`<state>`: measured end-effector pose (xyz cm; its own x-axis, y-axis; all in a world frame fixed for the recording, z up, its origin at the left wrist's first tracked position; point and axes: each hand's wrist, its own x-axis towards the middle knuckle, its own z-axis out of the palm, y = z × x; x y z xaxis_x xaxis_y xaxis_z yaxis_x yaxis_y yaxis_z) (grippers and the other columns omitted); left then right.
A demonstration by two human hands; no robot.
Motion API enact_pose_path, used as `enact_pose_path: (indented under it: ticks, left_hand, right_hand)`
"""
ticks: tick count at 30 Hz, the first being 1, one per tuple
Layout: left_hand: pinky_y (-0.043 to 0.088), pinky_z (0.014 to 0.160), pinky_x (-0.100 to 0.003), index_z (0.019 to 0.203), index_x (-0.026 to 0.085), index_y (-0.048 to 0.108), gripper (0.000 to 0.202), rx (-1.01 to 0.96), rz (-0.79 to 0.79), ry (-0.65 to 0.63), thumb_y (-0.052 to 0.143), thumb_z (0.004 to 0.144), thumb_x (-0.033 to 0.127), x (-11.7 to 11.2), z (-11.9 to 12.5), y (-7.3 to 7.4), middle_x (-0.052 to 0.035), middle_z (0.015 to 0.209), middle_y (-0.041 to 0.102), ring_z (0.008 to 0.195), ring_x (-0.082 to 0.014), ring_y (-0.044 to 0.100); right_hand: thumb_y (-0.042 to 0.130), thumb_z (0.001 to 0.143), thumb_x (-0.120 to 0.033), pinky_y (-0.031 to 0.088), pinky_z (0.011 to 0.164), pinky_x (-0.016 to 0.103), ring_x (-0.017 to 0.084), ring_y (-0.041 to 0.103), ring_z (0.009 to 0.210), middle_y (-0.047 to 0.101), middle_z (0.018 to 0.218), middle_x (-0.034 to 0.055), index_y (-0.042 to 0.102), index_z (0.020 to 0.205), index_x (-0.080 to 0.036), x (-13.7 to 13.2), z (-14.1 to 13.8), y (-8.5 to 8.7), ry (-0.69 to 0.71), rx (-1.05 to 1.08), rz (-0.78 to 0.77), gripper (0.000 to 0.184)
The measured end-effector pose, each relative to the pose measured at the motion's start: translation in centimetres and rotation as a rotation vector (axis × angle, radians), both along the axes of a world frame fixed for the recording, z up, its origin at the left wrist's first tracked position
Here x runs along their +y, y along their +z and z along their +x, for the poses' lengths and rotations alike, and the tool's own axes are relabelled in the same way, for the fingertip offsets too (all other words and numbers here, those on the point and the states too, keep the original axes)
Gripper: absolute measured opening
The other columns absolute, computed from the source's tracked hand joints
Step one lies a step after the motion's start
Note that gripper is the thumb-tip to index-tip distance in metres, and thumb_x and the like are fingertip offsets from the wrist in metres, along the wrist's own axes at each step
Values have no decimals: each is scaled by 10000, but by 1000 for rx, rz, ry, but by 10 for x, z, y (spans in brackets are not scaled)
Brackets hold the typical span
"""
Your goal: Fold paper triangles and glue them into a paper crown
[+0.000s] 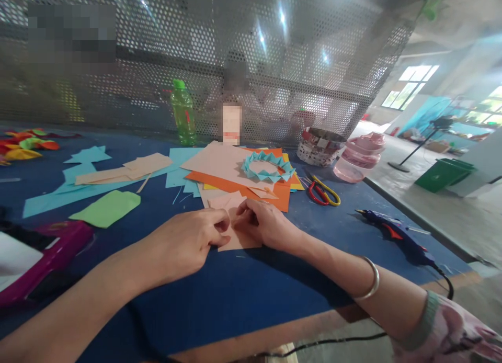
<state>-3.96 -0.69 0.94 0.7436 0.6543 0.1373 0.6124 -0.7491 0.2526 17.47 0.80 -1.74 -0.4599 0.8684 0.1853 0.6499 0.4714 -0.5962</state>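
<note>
A pale peach sheet of paper (240, 239) lies on the blue tabletop near me, its far part raised or layered between my hands. My left hand (200, 232) has its fingers curled in at the sheet's left side, thumb and fingertips on the paper. Opposite it, my right hand (266, 222) is closed at the sheet's right side, fingertips hidden in part by the hand. Just beyond are stacked orange sheets (283, 202) and a large pale pink sheet (214, 161). A ring of folded blue paper points (251, 176) rests on this stack.
Right of the stack lie scissors (323, 191) and a glue gun (396, 235) with its cord. Behind stand a paper basket (319, 147), a pink bottle (358, 156) and a green bottle (183, 114). Leftward are blue scraps (47, 200), green paper (107, 208) and a magenta object (68, 248).
</note>
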Motion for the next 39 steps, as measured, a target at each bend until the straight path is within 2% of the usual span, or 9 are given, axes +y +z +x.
enact_pose_path:
  ticks: [3,9,16,21,25,29,34,36,39]
  left_hand:
    - [462,743,-264,810,275,756,369,25,-42,-33,444,824,77,1,-1,0,-27,1004,672,846,-174,642]
    - [467,780,-275,836,284,768,390,22,-66,-31,443,800,72,3,-1,0,-34,994,667,850,-184,637]
    - [470,760,-256,848,283,766,375,23,-41,-38,440,819,100,4,-2,0,-30,1001,668,853,-176,637]
    - [463,762,-255,857,290,767,397,24,-34,-43,428,834,85,5,-2,-1,-20,1026,666,853,-167,639]
    - [461,762,-255,852,292,769,386,15,-32,-60,444,833,83,5,-2,1,-20,1016,665,846,-166,637]
    - [469,757,-252,838,294,770,385,13,-33,-81,457,819,71,7,-3,2,-17,986,668,840,-164,638]
    - [489,797,-257,861,278,764,404,7,-40,-99,439,806,44,12,-3,3,-14,1003,672,889,-163,646]
    - [479,895,-289,962,262,744,437,-23,-12,-96,412,804,26,16,-5,2,-28,1112,655,1020,-184,624]
    - [418,1030,-367,1150,243,664,506,-62,44,-58,382,803,6,23,-9,-2,-61,1306,558,1230,-218,510]
  right_hand:
    - [612,858,-231,369,657,231,116,542,710,639,794,8,598,938,-169,-2,-1,-2,22,-5,50,101]
    - [683,820,-407,357,683,263,150,519,743,619,780,21,595,965,-164,-4,-8,-7,-55,-101,133,297]
    - [628,876,-289,344,643,234,121,549,706,651,744,-9,600,922,-180,3,-3,-7,-44,-2,66,122]
    - [741,767,-348,380,682,253,145,558,762,659,815,22,627,954,-168,2,-2,-8,-25,-2,83,283]
    - [687,771,-179,415,675,226,110,572,714,646,775,-12,625,1013,-172,7,4,-6,40,117,-94,250]
    - [607,724,-15,448,675,205,94,570,714,619,800,-14,621,1053,-150,13,13,-4,127,149,-225,356]
    - [563,730,16,450,677,207,97,559,717,614,809,0,646,1041,-140,10,17,-3,183,141,-126,357]
    - [519,711,54,449,685,209,99,559,728,622,833,13,659,1025,-138,7,16,-2,207,119,-60,394]
    - [468,670,94,450,700,208,97,567,742,640,869,18,667,1014,-151,4,15,-2,221,102,-30,467]
